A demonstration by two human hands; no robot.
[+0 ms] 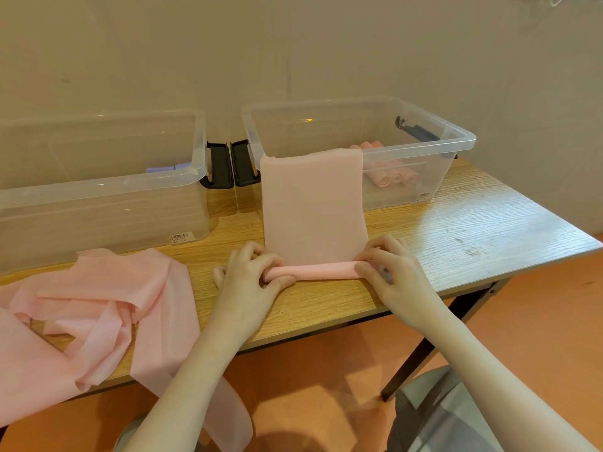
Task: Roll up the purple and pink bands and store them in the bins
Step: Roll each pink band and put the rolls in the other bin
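Item: pink band (313, 207), partly rolled, on the table (473, 223). The roll (321, 270) lies near the front edge, long axis running left to right across the person's front. The unrolled length runs straight away from the roll, up the near wall of the right bin (456, 138) and over its rim.

Left hand (251, 275): fingers curled over the roll's left end, thumb under, grasping it.
Right hand (388, 272): fingertips and thumb pinching the roll's right end.
Each hand sits at its own end; neither is nearer the free length.

Judgement: rolling must go forward, away from the body, toward the right bin; the draped end will have to slide off the rim as the roll advances.

Stored: pink rolls (394, 177) in the right bin; purple rolls (166, 168) in the left bin (98, 187).
Awaiting: loose pink pile (98, 305), left, part hanging over the table edge.
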